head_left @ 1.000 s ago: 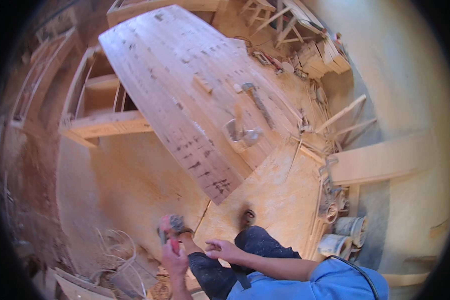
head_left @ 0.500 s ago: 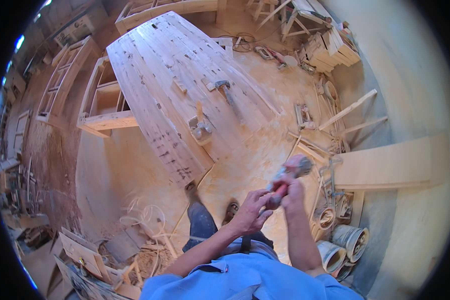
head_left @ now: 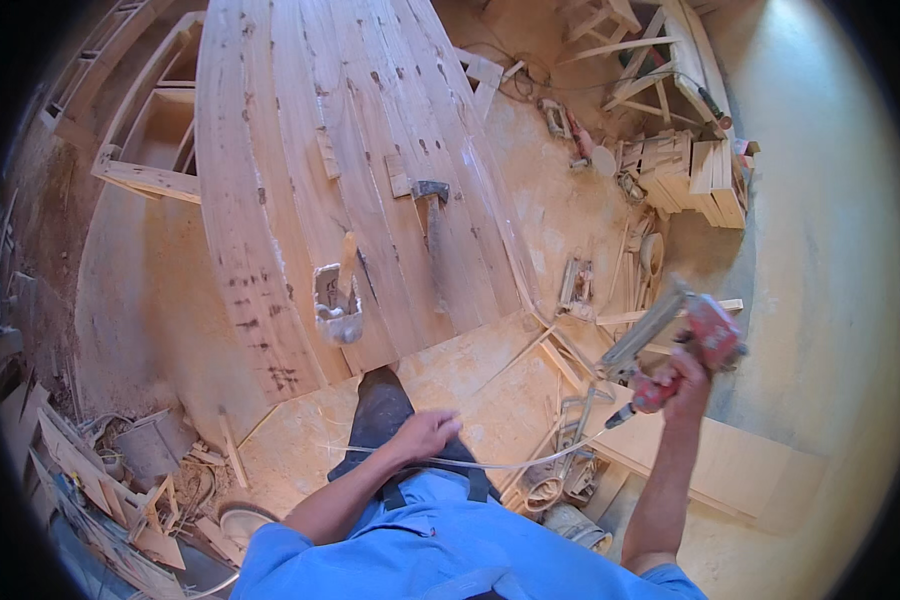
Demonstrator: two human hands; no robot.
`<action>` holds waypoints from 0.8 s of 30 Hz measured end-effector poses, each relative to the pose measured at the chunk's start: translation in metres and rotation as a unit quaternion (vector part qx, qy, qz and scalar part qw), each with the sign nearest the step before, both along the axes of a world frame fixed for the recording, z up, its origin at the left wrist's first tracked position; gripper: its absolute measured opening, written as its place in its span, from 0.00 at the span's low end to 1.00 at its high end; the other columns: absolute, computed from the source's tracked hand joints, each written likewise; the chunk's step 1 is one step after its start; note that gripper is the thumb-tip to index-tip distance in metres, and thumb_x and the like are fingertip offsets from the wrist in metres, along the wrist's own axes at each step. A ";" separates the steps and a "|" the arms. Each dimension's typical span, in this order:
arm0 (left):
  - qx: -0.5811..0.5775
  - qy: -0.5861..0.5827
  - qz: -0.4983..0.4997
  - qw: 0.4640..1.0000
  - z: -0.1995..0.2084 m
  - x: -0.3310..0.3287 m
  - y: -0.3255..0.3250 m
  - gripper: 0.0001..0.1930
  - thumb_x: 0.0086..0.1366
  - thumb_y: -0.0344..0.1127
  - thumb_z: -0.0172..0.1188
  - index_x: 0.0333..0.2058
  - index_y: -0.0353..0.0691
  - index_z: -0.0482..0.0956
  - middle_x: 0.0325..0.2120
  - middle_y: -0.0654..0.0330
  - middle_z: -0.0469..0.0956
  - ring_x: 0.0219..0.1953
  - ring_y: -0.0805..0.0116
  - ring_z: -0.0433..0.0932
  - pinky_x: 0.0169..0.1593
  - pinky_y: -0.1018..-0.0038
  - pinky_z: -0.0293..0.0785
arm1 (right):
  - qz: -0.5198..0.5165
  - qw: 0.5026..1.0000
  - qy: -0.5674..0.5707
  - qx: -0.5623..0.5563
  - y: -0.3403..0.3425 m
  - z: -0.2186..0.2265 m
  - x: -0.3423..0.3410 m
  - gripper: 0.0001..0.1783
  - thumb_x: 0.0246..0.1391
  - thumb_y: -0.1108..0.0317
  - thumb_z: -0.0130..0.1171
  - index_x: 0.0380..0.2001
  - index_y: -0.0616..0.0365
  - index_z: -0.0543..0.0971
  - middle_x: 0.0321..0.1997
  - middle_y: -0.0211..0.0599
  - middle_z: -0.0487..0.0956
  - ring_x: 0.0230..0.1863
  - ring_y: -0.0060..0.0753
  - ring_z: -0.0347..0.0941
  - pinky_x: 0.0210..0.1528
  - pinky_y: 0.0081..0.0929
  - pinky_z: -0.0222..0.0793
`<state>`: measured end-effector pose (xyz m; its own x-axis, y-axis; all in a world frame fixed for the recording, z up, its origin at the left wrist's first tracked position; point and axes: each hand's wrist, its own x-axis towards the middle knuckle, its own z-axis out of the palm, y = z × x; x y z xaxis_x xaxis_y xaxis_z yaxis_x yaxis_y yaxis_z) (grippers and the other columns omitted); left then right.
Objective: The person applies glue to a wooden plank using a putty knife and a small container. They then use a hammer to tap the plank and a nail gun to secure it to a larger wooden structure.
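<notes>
My right hand (head_left: 685,385) is closed around the grip of a red nail gun (head_left: 715,335), held up at the right. Its long metal magazine slants down to the left. A thin clear air hose (head_left: 510,466) runs from the grip's end leftward across my waist. My left hand (head_left: 428,436) is in front of my belly, just above the hose, its fingers loosely apart and holding nothing visible. Ahead of me is a large panel of joined boards (head_left: 390,290). On it lie a hammer (head_left: 434,225), a small putty-smeared tray (head_left: 338,318) with a wooden-handled tool, and wood blocks (head_left: 327,155).
An unfinished wooden cabinet frame (head_left: 150,178) stands left of the panel. Scrap boards (head_left: 100,470) are heaped at lower left. To the right are stacked wood pieces (head_left: 710,180), a sawhorse (head_left: 650,70), loose tools on the dusty floor, buckets (head_left: 575,525) and a wide board (head_left: 760,465).
The nail gun has swung right and away from my body in my right hand. My left hand has let go of it and drawn back left. My view has shifted closer to the panel.
</notes>
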<state>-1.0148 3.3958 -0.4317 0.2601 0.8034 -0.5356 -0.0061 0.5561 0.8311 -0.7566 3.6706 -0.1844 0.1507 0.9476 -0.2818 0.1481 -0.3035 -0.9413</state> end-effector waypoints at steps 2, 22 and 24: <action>-0.020 0.043 0.092 0.995 -0.009 -0.020 0.060 0.15 0.69 0.45 0.57 0.39 0.37 0.79 0.29 0.52 0.80 0.35 0.58 0.78 0.44 0.64 0.74 | 0.011 0.996 -0.058 -0.072 0.028 -0.044 -0.022 0.14 0.51 0.75 0.57 0.43 0.57 0.76 0.16 0.24 0.66 0.13 0.22 0.64 0.16 0.24 0.64; -0.068 0.522 0.432 0.732 -0.187 -0.108 0.526 0.42 0.57 0.51 0.72 0.65 0.34 0.66 0.71 0.41 0.53 0.75 0.40 0.44 0.74 0.50 0.46 | 0.564 0.807 -0.172 0.043 0.412 -0.341 -0.154 0.03 0.49 0.75 0.62 0.28 0.61 0.77 0.19 0.29 0.74 0.18 0.20 0.69 0.19 0.29 0.64; -0.110 0.525 0.450 0.714 -0.202 -0.100 0.551 0.46 0.55 0.53 0.72 0.67 0.38 0.64 0.72 0.42 0.47 0.75 0.39 0.39 0.74 0.49 0.42 | 0.604 0.778 -0.167 0.042 0.439 -0.370 -0.170 0.05 0.48 0.74 0.62 0.30 0.63 0.80 0.22 0.30 0.78 0.22 0.20 0.72 0.22 0.27 0.67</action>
<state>-1.1148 3.9471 -0.6335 -0.9460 0.2586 -0.1954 0.1189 0.8378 0.5329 -0.9270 4.1100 -0.5547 -0.8128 0.4674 -0.3476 0.5180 0.3071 -0.7984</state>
